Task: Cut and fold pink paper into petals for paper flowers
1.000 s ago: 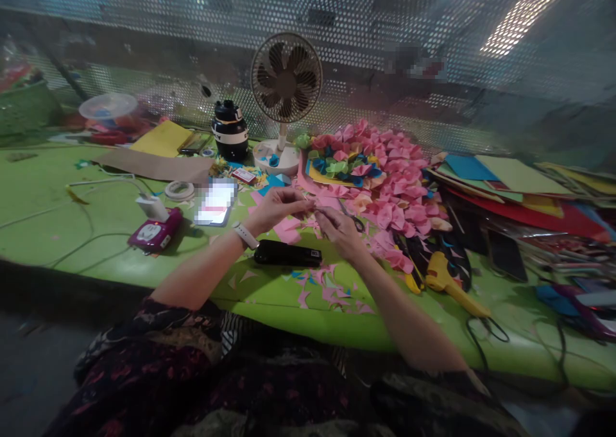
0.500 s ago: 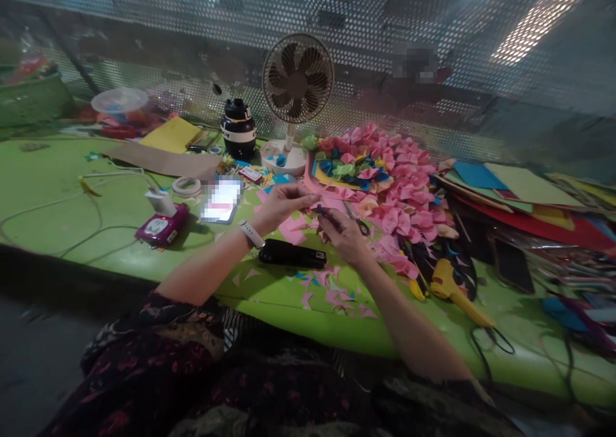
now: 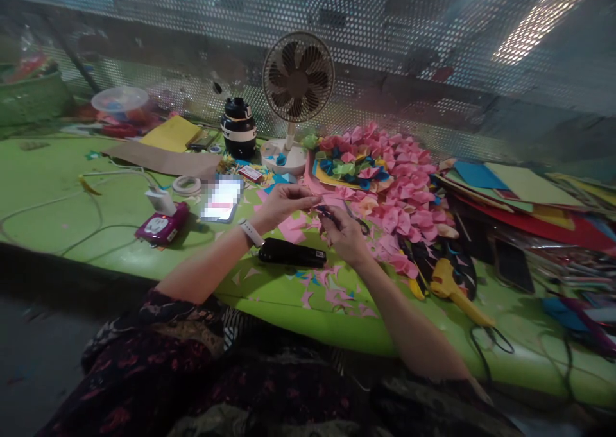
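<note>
My left hand (image 3: 283, 205), with a white band at the wrist, is closed in a pinch, its fingertips meeting those of my right hand. My right hand (image 3: 345, 231) is also closed, around a small dark object (image 3: 326, 211) too blurred to name. Below my hands lies a black stapler-like tool (image 3: 292, 253). Pink paper scraps (image 3: 332, 294) are scattered nearer the table edge. Behind and to the right spreads a pile of folded pink paper pieces (image 3: 409, 187), with blue, green and yellow pieces (image 3: 349, 169) at its left side.
A fan (image 3: 298, 81) and black bottle (image 3: 239, 132) stand at the back. Left are a lit phone (image 3: 222, 198), tape roll (image 3: 186, 185) and purple adapter (image 3: 163, 225) with cables. Right are a yellow glue gun (image 3: 455, 289), dark phone (image 3: 514, 265) and coloured sheets (image 3: 534, 183).
The fingers of my right hand have shifted slightly, and the small dark object has turned between the hands. My left hand stays nearly in place.
</note>
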Available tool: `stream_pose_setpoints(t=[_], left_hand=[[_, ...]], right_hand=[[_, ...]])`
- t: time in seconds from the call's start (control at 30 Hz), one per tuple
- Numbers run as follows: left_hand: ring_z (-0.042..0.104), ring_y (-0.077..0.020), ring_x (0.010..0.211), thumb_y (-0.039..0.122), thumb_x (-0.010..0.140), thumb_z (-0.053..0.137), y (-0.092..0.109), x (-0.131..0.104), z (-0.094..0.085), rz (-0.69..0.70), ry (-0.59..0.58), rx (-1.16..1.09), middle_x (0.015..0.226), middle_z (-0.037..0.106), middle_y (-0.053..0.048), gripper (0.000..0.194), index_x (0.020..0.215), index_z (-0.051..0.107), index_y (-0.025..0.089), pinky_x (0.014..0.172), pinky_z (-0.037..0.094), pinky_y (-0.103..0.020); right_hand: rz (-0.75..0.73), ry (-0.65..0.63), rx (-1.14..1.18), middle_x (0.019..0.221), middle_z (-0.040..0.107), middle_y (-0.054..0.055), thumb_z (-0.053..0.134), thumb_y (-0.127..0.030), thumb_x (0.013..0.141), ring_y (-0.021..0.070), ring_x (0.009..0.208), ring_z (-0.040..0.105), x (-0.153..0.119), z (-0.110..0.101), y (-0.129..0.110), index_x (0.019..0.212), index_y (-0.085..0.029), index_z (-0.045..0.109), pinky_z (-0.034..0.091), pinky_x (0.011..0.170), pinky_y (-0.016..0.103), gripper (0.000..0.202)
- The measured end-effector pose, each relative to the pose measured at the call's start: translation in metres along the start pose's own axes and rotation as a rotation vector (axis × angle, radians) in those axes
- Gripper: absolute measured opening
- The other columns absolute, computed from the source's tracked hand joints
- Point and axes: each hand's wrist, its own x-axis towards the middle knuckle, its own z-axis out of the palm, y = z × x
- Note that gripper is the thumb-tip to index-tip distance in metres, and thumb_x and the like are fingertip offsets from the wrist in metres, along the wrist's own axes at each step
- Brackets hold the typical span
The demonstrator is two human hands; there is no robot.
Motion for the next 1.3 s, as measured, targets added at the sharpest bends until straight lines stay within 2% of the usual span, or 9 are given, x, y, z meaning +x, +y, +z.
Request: stream_pose_setpoints(t=[0.2,0.37,0.47,0.57,0.77,0.93,1.07,1.13,1.3], left_hand=[[0.055,-0.0088,0.061,0.047,0.062,0.088,0.0,0.001,0.0,-0.041,0.054,0.016,0.068,0.067,-0.003,0.038,0.073,0.075,0.014,0.061,0.046,-0.025],[0.056,-0.0101,0.064,0.05,0.061,0.087,-0.001,0.002,0.0,-0.005,0.092,0.037,0.068,0.068,-0.003,0.04,0.07,0.074,0.014,0.062,0.045,-0.026],[0.057,-0.0112,0.067,0.051,0.062,0.086,-0.001,0.002,0.001,0.019,0.083,0.061,0.072,0.069,-0.004,0.041,0.073,0.075,0.014,0.064,0.045,-0.027],[0.057,-0.0111,0.068,0.051,0.064,0.085,-0.001,0.0,0.002,0.028,0.058,0.067,0.073,0.069,-0.004,0.04,0.075,0.075,0.014,0.065,0.045,-0.027],[0.058,-0.011,0.07,0.051,0.068,0.083,-0.001,0.0,0.002,0.025,0.011,0.038,0.078,0.07,-0.004,0.039,0.08,0.076,0.014,0.067,0.046,-0.027],[0.056,-0.0104,0.064,0.048,0.064,0.086,-0.002,0.001,0.0,-0.005,0.102,0.056,0.07,0.067,-0.003,0.038,0.071,0.073,0.014,0.064,0.046,-0.027],[0.058,-0.0113,0.066,0.049,0.064,0.086,-0.004,0.002,0.0,0.004,0.124,0.061,0.071,0.069,-0.003,0.038,0.073,0.074,0.014,0.065,0.047,-0.028],[0.058,-0.0111,0.066,0.049,0.063,0.086,-0.005,0.003,-0.001,0.002,0.114,0.041,0.072,0.069,-0.003,0.038,0.074,0.074,0.014,0.066,0.047,-0.028],[0.058,-0.0102,0.067,0.046,0.063,0.087,-0.008,0.002,-0.001,-0.006,0.085,-0.007,0.072,0.069,-0.002,0.036,0.075,0.074,0.014,0.066,0.046,-0.026]], right_hand=[[-0.004,0.051,-0.057,0.068,0.063,-0.002,0.052,-0.044,0.097,0.0101,0.04,0.05,-0.002,0.001,-0.002,0.11,-0.021,0.064,0.045,0.044,0.026,0.03],[-0.07,0.115,-0.221,0.076,0.069,0.002,0.052,-0.043,0.097,0.0137,0.047,0.057,-0.001,0.002,0.0,0.111,-0.021,0.066,0.052,0.058,0.031,0.03],[-0.135,0.133,-0.292,0.085,0.073,0.005,0.051,-0.042,0.098,0.0174,0.061,0.065,0.0,0.001,0.002,0.11,-0.02,0.067,0.054,0.067,0.033,0.03],[-0.163,0.118,-0.312,0.091,0.074,0.007,0.05,-0.039,0.098,0.0197,0.071,0.068,0.001,0.0,0.005,0.11,-0.019,0.067,0.055,0.072,0.033,0.029],[-0.186,0.104,-0.317,0.102,0.075,0.009,0.05,-0.039,0.097,0.0206,0.08,0.07,0.0,-0.001,0.005,0.114,-0.02,0.067,0.056,0.077,0.034,0.031],[-0.171,0.145,-0.308,0.108,0.075,0.01,0.051,-0.043,0.098,0.0236,0.091,0.071,-0.001,0.001,0.004,0.115,-0.022,0.069,0.056,0.085,0.038,0.033],[-0.165,0.136,-0.308,0.112,0.074,0.011,0.051,-0.049,0.097,0.0253,0.098,0.07,0.0,0.004,0.007,0.117,-0.022,0.068,0.055,0.089,0.04,0.038],[-0.154,0.139,-0.308,0.11,0.075,0.01,0.052,-0.053,0.096,0.0244,0.094,0.07,0.001,0.004,0.009,0.116,-0.021,0.069,0.055,0.086,0.037,0.041],[-0.104,0.13,-0.253,0.08,0.071,0.005,0.046,-0.053,0.098,0.0182,0.066,0.066,0.002,0.004,0.008,0.11,-0.021,0.071,0.053,0.068,0.031,0.042]])
